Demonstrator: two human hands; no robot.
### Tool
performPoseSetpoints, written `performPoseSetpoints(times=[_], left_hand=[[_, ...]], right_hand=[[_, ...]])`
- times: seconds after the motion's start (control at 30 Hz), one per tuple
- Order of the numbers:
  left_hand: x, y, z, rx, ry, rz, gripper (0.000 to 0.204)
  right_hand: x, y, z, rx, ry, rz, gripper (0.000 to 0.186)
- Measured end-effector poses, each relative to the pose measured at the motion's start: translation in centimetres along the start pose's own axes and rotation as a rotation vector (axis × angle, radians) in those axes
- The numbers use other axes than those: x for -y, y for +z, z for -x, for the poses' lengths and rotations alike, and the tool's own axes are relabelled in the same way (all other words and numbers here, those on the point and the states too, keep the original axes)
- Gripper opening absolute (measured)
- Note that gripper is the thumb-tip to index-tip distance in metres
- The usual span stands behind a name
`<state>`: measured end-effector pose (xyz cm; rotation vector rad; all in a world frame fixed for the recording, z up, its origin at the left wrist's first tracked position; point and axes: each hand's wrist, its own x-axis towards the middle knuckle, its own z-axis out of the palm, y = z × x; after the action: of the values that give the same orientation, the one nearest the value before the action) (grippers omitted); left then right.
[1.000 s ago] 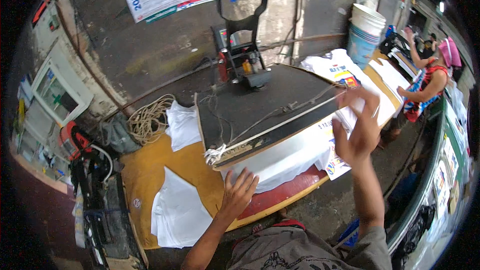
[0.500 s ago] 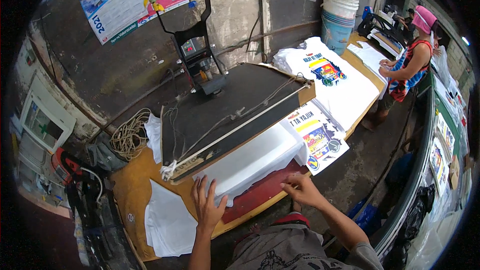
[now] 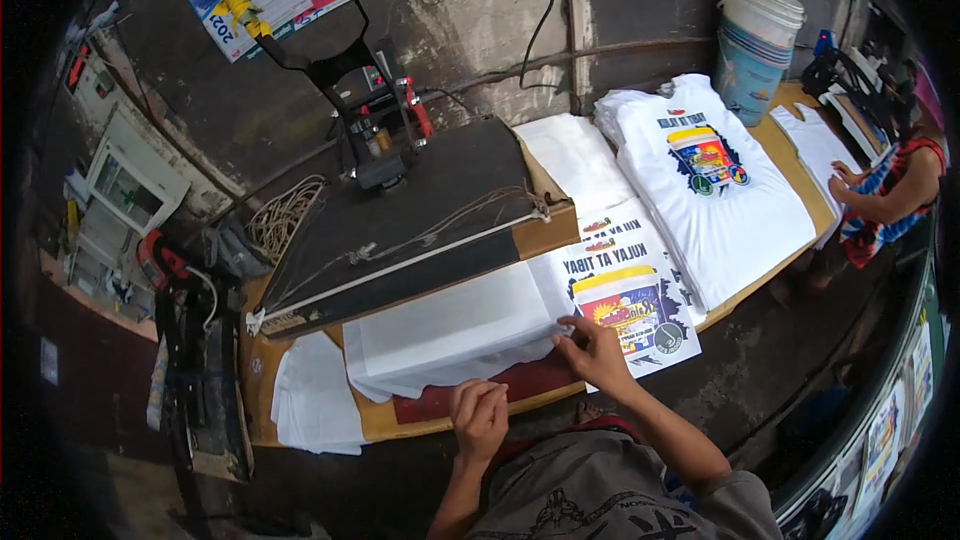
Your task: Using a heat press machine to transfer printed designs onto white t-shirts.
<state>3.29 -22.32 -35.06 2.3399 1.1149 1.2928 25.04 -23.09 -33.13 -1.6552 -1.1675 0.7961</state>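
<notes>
White cloth (image 3: 450, 320), one piece, lies at lower centre, its rear hidden beneath one black press (image 3: 400, 205). Two hands: the left hand (image 3: 480, 418) is curled, its contents impossible to tell; the right hand (image 3: 592, 352) bends its fingers at the cloth's right end, grip unclear. Stacked shirts (image 3: 720, 220), right, defy counting; one co-worker (image 3: 895, 190) is cut off at the right edge.

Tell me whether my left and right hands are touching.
Apart: the head view shows part of the red surface between the left hand and right hand.
</notes>
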Motion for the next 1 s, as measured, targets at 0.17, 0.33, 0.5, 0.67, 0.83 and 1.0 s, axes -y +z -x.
performPoseSetpoints(times=[0.17,0.33,0.5,0.67,0.83,1.0], left_hand=[[-3.5,0.9,1.8,-0.065,-0.126,-0.050,0.018],[-4.2,0.0,4.8,-0.113,-0.208,-0.131,0.018],[-3.9,-0.7,6.5,-0.147,-0.274,-0.137,0.018],[-3.0,-2.1,6.3,-0.057,-0.234,-0.028,0.018],[-1.4,-5.2,7.4,-0.086,-0.171,-0.009,0.018],[-0.1,-8.1,10.1,-0.109,-0.239,0.036,0.017]], right_hand=[[0.2,-1.3,-3.3,-0.145,-0.370,0.281,0.018],[0.0,-1.3,-4.3,-0.035,-0.276,0.289,0.019],[-0.3,-1.1,-3.9,-0.074,-0.253,0.199,0.016],[0.1,0.0,-3.3,-0.140,-0.282,0.197,0.016],[0.8,1.6,-3.1,-0.342,-0.376,0.424,0.022],[1.4,3.5,-3.5,-0.317,-0.292,0.517,0.022]])
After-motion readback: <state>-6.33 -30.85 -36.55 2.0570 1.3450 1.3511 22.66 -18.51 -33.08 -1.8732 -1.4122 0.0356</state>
